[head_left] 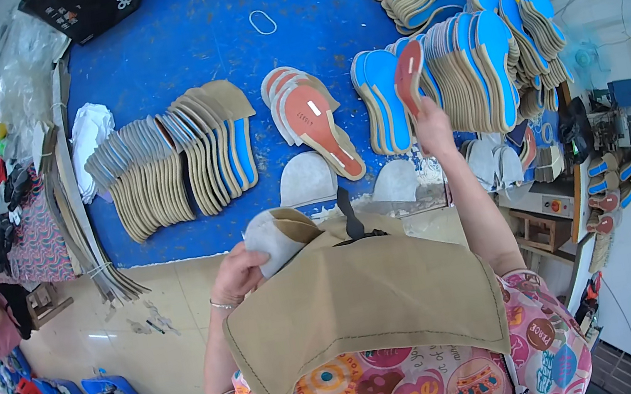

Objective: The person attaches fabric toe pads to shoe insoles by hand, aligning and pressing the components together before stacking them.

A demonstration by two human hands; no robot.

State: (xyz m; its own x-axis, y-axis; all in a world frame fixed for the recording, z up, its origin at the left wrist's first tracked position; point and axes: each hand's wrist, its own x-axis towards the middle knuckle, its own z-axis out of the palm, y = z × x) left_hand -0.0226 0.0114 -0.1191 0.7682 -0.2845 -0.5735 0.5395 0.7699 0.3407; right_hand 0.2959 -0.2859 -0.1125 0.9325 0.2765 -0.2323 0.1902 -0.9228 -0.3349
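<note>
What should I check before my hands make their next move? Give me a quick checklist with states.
1. Left hand grips the rounded grey-and-tan fabric-like pieces: ok.
2. Right hand grips the narrow red shoe-shaped insole: ok.
3. One hand free: not ok, both are holding something.
4. Red insole clear of the long blue-faced tan insoles: cannot tell, they overlap in this view.
5. Grey half-round fabric-like piece lying on the blue table: ok.
</note>
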